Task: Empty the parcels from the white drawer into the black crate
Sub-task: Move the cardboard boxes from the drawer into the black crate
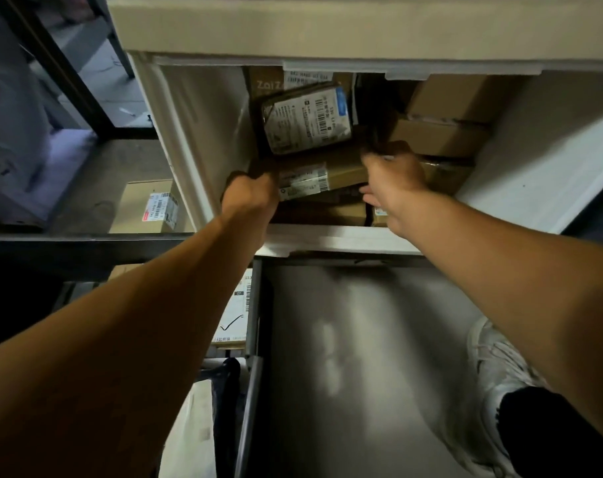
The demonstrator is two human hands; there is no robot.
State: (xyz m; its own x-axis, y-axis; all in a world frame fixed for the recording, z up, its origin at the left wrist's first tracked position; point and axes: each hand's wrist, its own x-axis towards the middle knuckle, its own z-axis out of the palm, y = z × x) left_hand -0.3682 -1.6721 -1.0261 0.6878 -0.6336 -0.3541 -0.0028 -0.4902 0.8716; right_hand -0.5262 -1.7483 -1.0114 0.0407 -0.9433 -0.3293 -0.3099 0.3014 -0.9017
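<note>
two bare arms reached forward into the white drawer [203, 132], which stood pulled out from its cabinet and packed with parcels. far left, outside the drawer, a labelled cardboard box [144, 207] sat on a dark shelf, apart from the work. the left hand [250, 194] was curled at the left end of a flat brown parcel [322, 177] with a white barcode label, its fingers tucked out of sight around the edge. above that parcel lay a grey plastic mailer [307, 120], tilted against other boxes. the right hand [394, 177] covered the parcel's right end, fingers curled over the top and thumb below, so the two hands appeared to clamp it from both sides for a level lift. stacked plain cartons [444, 132] filled the drawer's right part. below the drawer's front rim the black crate [355, 357] waited open and seemingly empty, placed directly underneath, probably so each parcel needed only a short drop. a white shoe [493, 367] showed beside the crate's right edge.
</note>
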